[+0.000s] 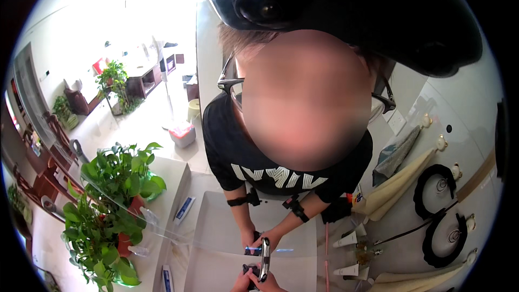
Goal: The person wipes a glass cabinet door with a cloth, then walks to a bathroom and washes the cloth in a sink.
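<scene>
A mirror fills most of the head view and shows the person wearing a black T-shirt. At the bottom edge, my left hand and my right hand are close together around a small dark object. Fingers hide much of that object, and its kind cannot be told. A curved chrome fixture, which looks like a tap, stands just beyond my right hand and touches its own reflection. Below lies a pale washbasin. Both hands appear again in the mirror, with dark bands on the reflected forearms.
Left are a potted pothos and a toothpaste box on the ledge. On the right stand a pink toothbrush and a white tube. A black headband and a cream towel hang from wall hooks.
</scene>
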The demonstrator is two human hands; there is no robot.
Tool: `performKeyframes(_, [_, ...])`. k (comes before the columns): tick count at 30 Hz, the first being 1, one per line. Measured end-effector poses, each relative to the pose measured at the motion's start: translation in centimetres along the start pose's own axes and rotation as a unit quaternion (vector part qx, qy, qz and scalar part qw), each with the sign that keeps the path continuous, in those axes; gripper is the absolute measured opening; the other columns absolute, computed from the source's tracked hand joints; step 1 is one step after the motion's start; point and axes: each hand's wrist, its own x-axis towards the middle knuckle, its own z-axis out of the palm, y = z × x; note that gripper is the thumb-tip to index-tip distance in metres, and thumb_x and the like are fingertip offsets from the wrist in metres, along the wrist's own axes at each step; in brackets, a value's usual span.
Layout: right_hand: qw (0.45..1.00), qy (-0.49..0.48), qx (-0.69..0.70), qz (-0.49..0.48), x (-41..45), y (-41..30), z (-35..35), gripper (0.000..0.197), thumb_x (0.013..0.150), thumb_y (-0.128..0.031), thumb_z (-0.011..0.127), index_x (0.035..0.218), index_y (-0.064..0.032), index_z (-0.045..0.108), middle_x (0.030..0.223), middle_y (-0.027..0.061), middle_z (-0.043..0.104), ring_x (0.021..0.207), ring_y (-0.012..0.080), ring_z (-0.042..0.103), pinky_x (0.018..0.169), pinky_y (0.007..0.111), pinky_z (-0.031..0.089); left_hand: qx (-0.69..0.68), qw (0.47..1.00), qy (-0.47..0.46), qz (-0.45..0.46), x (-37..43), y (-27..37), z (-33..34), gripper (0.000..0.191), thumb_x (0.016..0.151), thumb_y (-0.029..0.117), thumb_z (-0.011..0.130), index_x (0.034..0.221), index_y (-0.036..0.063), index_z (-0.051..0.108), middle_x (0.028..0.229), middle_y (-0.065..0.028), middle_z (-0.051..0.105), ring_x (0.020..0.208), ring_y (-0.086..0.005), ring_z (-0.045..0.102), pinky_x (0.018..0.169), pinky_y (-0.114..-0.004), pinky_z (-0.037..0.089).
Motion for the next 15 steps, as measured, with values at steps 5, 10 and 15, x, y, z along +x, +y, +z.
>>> performKeyframes(5, [1.000,0.000,0.010,0.006,-0.1,-0.9,-0.6,0.050,0.083,-0.041,0.062,0.111,-0.0017,0.052,0.099,0.0246,0.061,0.096,0.0420,0.059,0.081,0.046,0.048,0.018,0.999,0.024,-0.026,-0.2,0.2,0.2,0.029,0.099,0.026,0.044,0.116,0.0051,0.054,0.098,-0.0056,0.062,0.087,-0.0180,0.060,0.078,-0.033,0.049])
performKeyframes(10, [0.999,0.030,-0.008,-0.032,-0.2,-1.8,-0.3,0.047,0.082,-0.037,0.064,0.110,-0.0015,0.052,0.095,0.0245,0.061,0.091,0.0424,0.059,0.079,0.047,0.048,0.007,1.000,0.019,-0.024,-0.5,1.1,0.8,0.030,0.100,0.028,0.042,0.117,0.0053,0.054,0.101,-0.0065,0.063,0.090,-0.0191,0.061,0.081,-0.034,0.049])
performKeyframes(15, [0.951,0.150,-0.153,-0.223,0.7,-1.0,1.6,0.037,0.080,-0.030,0.065,0.101,-0.0006,0.055,0.089,0.0245,0.061,0.085,0.0417,0.060,0.072,0.049,0.048,-0.129,0.982,-0.110,-0.082,1.6,0.1,-1.7,0.033,0.099,0.030,0.042,0.117,0.0052,0.054,0.105,-0.0081,0.064,0.096,-0.0224,0.062,0.087,-0.038,0.050])
